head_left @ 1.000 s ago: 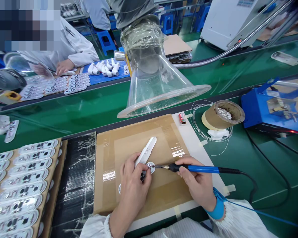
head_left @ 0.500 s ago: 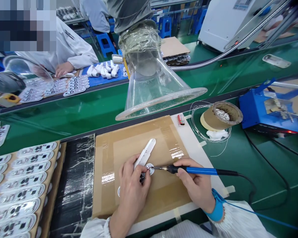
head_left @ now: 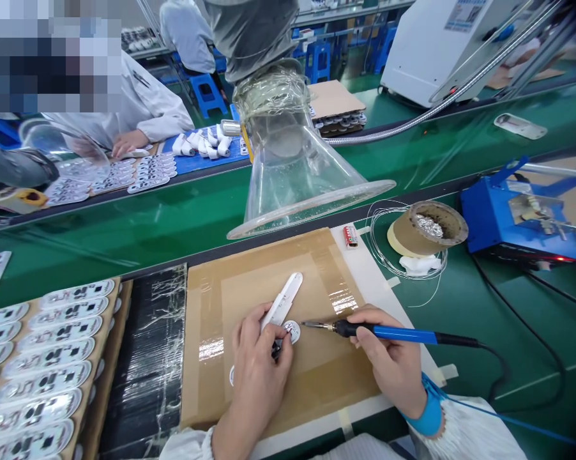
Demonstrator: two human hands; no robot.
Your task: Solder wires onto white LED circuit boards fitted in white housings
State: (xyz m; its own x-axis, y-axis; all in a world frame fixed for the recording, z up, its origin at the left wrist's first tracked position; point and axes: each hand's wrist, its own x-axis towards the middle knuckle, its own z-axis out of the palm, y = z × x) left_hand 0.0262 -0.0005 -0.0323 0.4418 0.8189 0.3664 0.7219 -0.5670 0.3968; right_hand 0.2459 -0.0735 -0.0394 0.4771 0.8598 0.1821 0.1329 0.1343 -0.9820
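Note:
My left hand lies closed over a long white plastic part on a taped cardboard pad, pinning it and small dark wires beside a small round circuit board. In my right hand is a blue-handled soldering iron, gripped like a pen. Its tip hovers just right of the round board, a little apart from it.
A clear funnel-shaped fume hood hangs over the pad's far edge. A solder wire spool and a blue soldering station stand to the right. Trays of oval circuit boards lie at left. Across the green belt, another person's hand works.
The soldering iron's tip has drawn back to the right, off the round board it was touching. My left hand has stayed put.

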